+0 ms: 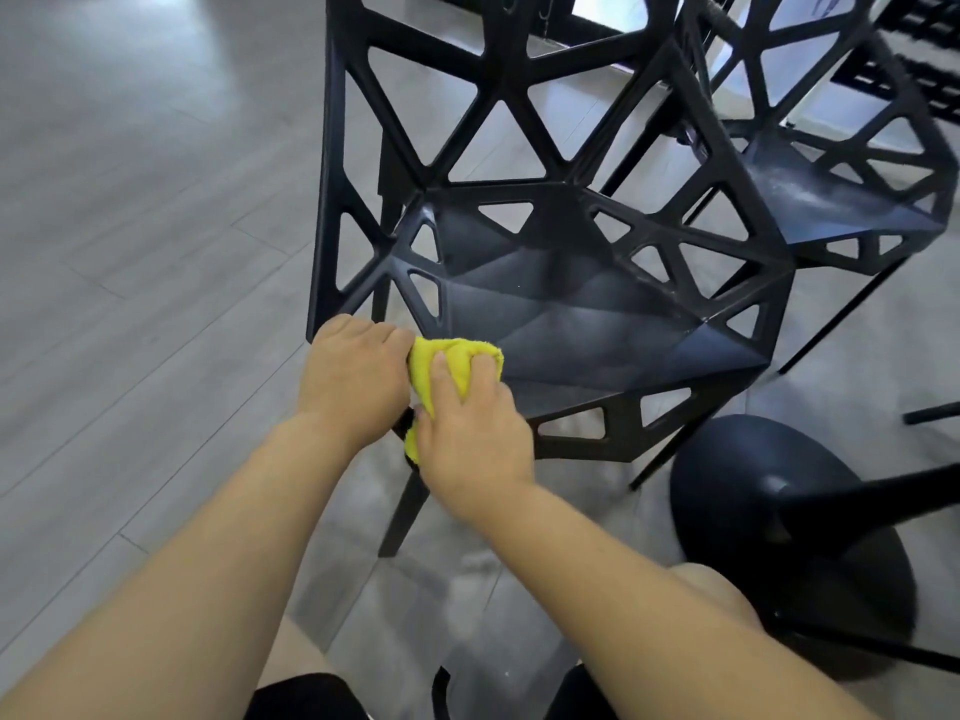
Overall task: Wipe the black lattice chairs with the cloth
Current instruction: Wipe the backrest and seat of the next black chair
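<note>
Gripping cloth [453,360] in right hand [470,426], bracing chair [571,309] rim with curled left hand [353,379]; probably best wrapping each bar, dragging slowly along.

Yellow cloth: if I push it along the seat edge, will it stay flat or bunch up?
The yellow cloth is likely floppy: it sits bunched in folds under the right hand. Its fuzzy nap probably drags rather than slips on the chair seat.
</note>
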